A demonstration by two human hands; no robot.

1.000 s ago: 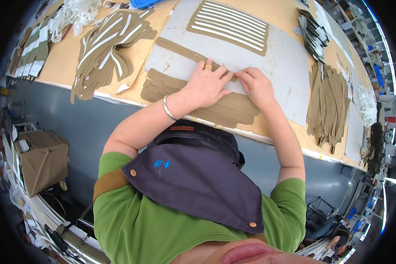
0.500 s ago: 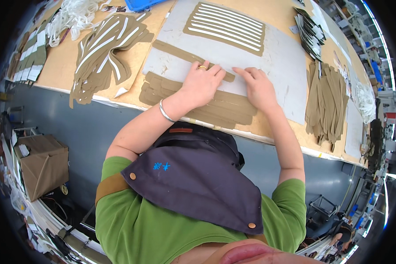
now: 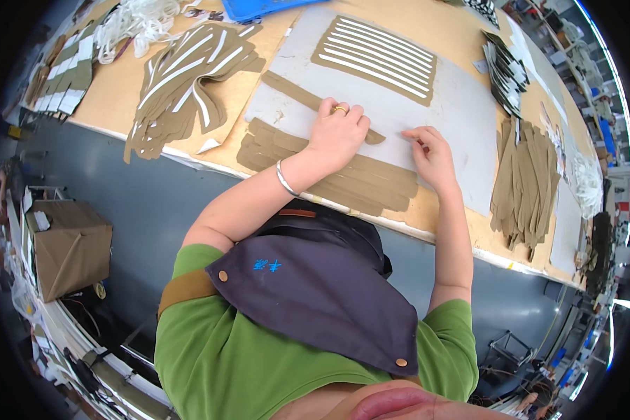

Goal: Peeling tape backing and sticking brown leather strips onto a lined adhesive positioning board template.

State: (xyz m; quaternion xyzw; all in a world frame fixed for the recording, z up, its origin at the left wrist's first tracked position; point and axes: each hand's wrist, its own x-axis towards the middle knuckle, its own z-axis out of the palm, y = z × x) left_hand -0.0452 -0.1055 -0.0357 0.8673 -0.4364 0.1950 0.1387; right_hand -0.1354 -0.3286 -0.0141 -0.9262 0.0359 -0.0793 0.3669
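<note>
Brown fabric makes up the single strip that lies aslant on the grey board, its far end running out to the left and a short tip showing to the right of the left hand. That hand rests over the strip with its fingers bent and bunched downward, touching it; whether they merely press it flat or pinch its edge cannot be told, since the fingertips are hidden. Off to the right, clear of the strip, the right hand hangs above the board with its fingers loosely curled and the thumb close to the forefinger; the gap there is too small to show whether anything slight is caught between them. The step in hand looks like laying out and steadying this one strip, between the neat block of white-striped pieces beyond it and the overlapping plain strips along the near edge of the table. As a judgement, the next move calls for a light, flat touch from the left fingers, so the narrow cloth neither skews nor puckers while the right hand works near its tip.
</note>
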